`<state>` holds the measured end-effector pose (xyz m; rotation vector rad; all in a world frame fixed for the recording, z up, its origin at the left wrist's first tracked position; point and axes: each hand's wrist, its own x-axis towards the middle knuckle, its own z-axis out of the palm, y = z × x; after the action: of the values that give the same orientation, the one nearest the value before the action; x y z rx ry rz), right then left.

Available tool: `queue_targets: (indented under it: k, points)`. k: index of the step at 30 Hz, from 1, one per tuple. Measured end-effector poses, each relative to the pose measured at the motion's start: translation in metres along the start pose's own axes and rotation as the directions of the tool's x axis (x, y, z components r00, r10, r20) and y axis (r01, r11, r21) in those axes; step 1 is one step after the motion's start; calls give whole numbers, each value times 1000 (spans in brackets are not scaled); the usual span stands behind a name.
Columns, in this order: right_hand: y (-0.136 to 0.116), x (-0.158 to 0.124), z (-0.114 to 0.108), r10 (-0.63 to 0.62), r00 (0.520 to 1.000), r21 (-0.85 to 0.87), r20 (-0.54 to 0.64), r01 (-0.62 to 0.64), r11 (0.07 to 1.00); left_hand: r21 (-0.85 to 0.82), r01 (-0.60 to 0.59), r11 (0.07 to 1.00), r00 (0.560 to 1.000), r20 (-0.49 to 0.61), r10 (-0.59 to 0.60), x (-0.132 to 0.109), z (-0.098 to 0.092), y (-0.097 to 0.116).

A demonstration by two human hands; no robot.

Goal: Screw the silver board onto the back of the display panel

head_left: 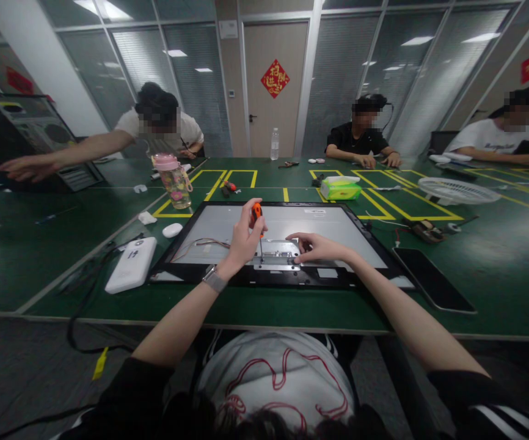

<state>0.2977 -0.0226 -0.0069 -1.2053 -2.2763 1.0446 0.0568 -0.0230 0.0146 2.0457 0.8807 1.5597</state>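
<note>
My left hand (245,235) is closed around the orange and black handle of a screwdriver (257,212). The shaft points down, its tip at the left part of a metal bracket (276,266). This bracket lies near the front edge of a flat display panel (218,220), which rests back-side up with a black frame. My right hand (318,247) has its thumb and forefinger at the bracket's right side, fingers apart and touching it. Thin wires (207,242) run across the panel to the left of the bracket.
Left of the panel are a white power bank (131,266), a white oval case (171,230) and a pink-lidded bottle (173,180). A black phone (434,280) lies right. Behind are a green tissue pack (340,188) and a white fan grille (457,190). Several people sit across the table.
</note>
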Motion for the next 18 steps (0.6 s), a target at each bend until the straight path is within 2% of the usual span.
queue_targets:
  k: [18]
  points:
    - [1,0,1,3,1000,1,-8,-3,1000,-3,-5,1000,1000,-6,5,0,1,-2]
